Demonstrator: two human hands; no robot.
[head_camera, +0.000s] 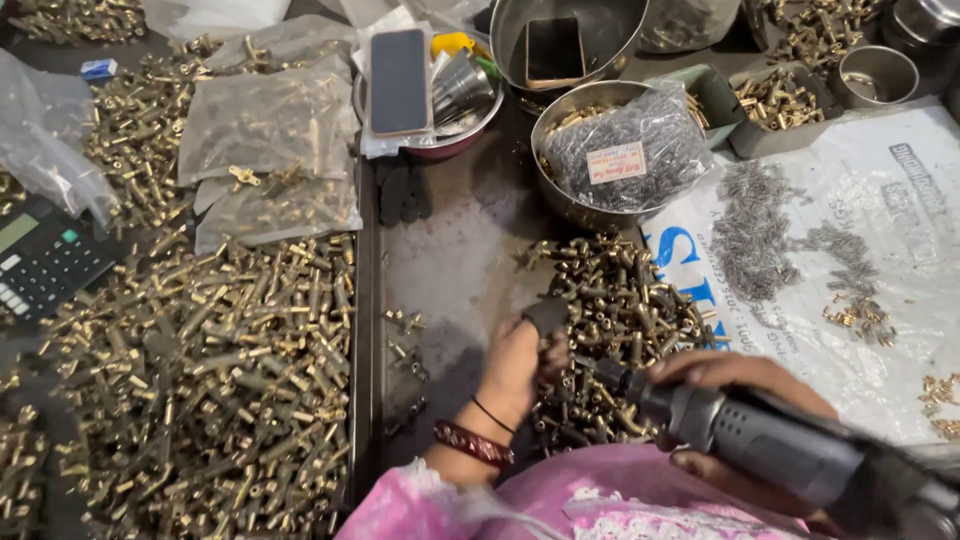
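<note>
My left hand (520, 365) is closed around a small dark holder (546, 315) at the near edge of a heap of brass fittings (630, 300). My right hand (735, 385) grips a grey power driver (790, 450) that lies across the lower right, its thin bit (598, 372) pointing left toward my left hand. A dark thread and a red bangle ring my left wrist. Pink sleeves fill the bottom edge.
A much larger pile of brass parts (210, 380) covers the left tray. A calculator (40, 260) sits far left. Steel bowls (560, 120) with bagged springs, two phones (398, 80) and loose springs on a white sack (780, 240) lie beyond.
</note>
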